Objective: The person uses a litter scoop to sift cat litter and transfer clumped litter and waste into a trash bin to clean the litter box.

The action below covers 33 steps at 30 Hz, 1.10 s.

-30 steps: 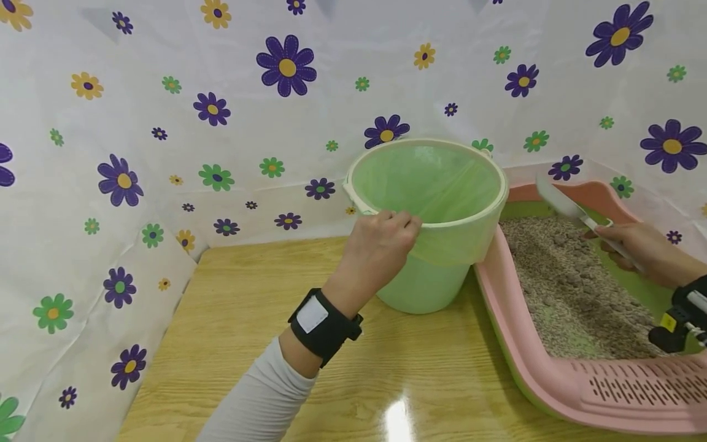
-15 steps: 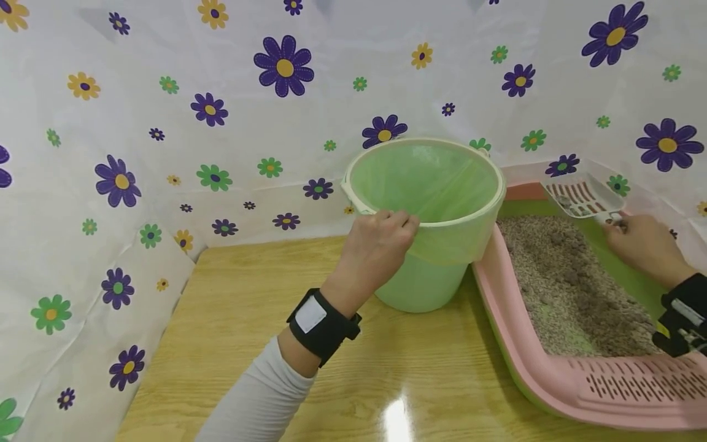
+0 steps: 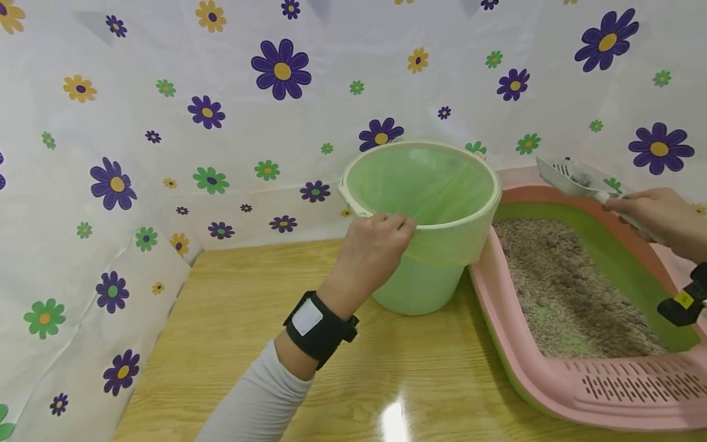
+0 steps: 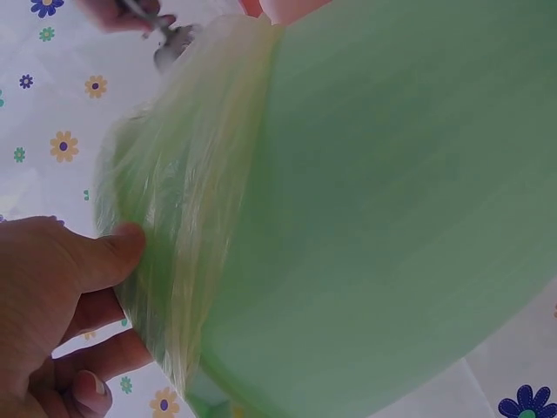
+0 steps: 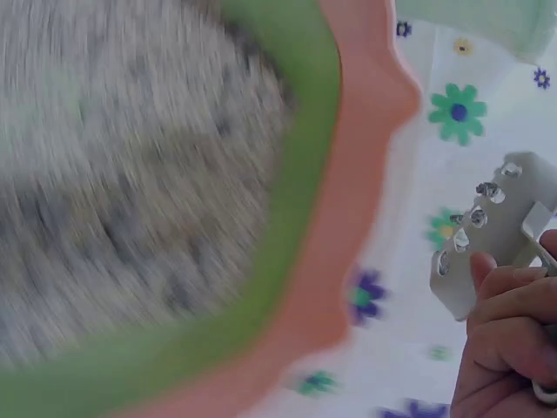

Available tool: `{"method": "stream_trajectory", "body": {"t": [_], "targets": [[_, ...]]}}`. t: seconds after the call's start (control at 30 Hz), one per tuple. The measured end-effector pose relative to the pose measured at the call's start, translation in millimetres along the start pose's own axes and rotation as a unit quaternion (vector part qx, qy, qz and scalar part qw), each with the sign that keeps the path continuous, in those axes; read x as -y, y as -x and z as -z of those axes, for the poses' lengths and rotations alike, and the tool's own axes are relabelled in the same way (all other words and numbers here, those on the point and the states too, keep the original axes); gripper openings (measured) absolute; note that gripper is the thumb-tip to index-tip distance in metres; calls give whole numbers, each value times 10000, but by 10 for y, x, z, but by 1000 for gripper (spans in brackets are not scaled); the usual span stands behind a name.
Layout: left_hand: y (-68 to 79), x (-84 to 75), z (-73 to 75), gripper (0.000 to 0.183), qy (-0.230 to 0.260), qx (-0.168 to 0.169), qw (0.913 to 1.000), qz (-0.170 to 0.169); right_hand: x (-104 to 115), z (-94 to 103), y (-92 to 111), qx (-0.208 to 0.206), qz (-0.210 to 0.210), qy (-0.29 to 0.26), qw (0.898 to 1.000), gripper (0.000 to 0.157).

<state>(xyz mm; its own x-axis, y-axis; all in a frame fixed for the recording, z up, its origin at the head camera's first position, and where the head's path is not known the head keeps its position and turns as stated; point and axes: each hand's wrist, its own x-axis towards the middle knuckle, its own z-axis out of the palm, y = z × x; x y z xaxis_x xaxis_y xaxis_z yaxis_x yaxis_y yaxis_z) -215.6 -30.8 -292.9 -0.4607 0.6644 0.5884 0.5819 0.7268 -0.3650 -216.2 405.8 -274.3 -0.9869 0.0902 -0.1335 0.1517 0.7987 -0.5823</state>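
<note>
My left hand (image 3: 369, 248) grips the near rim of a light green bucket (image 3: 417, 291), thumb outside and fingers over the edge. A thin yellowish plastic bag (image 4: 204, 226) lines the bucket and folds down over its rim, as the left wrist view shows. My right hand (image 3: 671, 221) holds a white slotted litter scoop (image 3: 564, 182) by its handle, raised above the far end of the litter box (image 3: 527, 362). Small grey clumps (image 3: 581, 178) lie in the scoop. Grainy grey-brown litter (image 3: 569, 294) covers much of the box's green bottom.
The pink-rimmed litter box stands right beside the bucket, with a slotted ledge (image 3: 641, 387) at its near end. Both rest on a wood-grain table (image 3: 265, 319). White flower-print sheeting (image 3: 232, 123) stands behind and on both sides.
My right hand has risen and shifted right with the scoop, which showed its slots half a second ago and is now seen more side-on. My left hand stays on the bucket rim.
</note>
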Motion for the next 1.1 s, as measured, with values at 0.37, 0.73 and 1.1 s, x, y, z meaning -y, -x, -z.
{"method": "stream_trajectory", "body": {"t": [0.37, 0.73, 1.1], "targets": [[26, 18, -13, 14, -46, -1, 10000, 84, 1340, -64, -17, -1863, 3341, 3167, 8680, 21], [-24, -8, -29, 15, -43, 58, 10000, 6, 1720, -330, -16, -2206, 3906, 3749, 8113, 20], [21, 40, -23, 14, -12, 161, 9998, 89, 627, 1, -100, -388, 1132, 2911, 9492, 37]]}}
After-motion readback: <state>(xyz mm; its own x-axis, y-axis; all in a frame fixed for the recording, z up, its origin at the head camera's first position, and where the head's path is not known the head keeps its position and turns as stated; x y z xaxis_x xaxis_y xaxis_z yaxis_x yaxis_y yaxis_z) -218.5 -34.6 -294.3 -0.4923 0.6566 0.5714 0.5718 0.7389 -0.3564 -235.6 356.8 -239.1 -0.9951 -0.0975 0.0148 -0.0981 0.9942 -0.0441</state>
